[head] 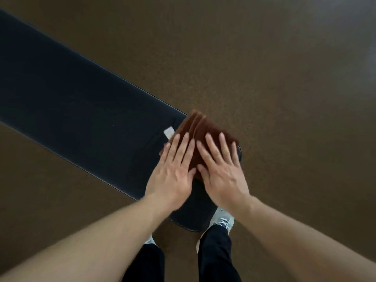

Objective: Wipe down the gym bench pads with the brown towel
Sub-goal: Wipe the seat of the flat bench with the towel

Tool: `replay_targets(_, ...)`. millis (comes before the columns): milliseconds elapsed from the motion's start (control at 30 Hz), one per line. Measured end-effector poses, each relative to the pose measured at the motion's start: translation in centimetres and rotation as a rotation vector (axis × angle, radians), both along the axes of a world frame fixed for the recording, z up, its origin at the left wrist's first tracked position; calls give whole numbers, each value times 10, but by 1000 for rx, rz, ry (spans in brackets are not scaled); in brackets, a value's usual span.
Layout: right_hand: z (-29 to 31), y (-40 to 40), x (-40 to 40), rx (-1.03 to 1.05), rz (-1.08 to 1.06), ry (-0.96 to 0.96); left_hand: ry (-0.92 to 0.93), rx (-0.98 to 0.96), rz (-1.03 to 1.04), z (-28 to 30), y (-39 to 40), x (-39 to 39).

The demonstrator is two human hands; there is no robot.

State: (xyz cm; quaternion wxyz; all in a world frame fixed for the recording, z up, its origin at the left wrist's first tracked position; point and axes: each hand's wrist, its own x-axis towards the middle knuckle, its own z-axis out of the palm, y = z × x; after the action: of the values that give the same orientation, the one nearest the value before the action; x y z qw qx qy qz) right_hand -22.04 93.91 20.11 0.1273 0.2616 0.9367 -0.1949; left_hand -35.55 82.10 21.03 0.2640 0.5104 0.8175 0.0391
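Two bare forearms enter from the lower edge, above dark trouser legs and white sneakers on the speckled brown floor. The left hand and right hand lie flat side by side, palms down, fingers straight and slightly spread, thumbs nearly meeting — both press the folded brown towel onto the near end of the black gym bench pad. The towel sits at the pad's far-side corner, its outer folds overhanging the edge; a small white label shows just beside the left fingertips. The long pad runs away to the upper left, apparently still to be wiped. Risk, as a judgement: with no grip around the cloth, a push toward the edge could slide the folds apart or carry the towel off the pad onto the floor.
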Motion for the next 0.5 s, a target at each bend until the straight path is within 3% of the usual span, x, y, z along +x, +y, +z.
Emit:
replay_targets(133, -2, -77, 33, -3, 195, 33, -34, -23, 112, -1, -101, 46)
replay_targets(233, -6, -96, 43, 27, 321, 15, -31, -61, 97, -3, -134, 55)
replay_targets(367, 0, -52, 22, 37, 330, 26, -13, -47, 104, -2, -92, 33)
replay_targets(500, -4, 21, -24, 51, 143, 46, 17, 27, 90, -10, 6, -22)
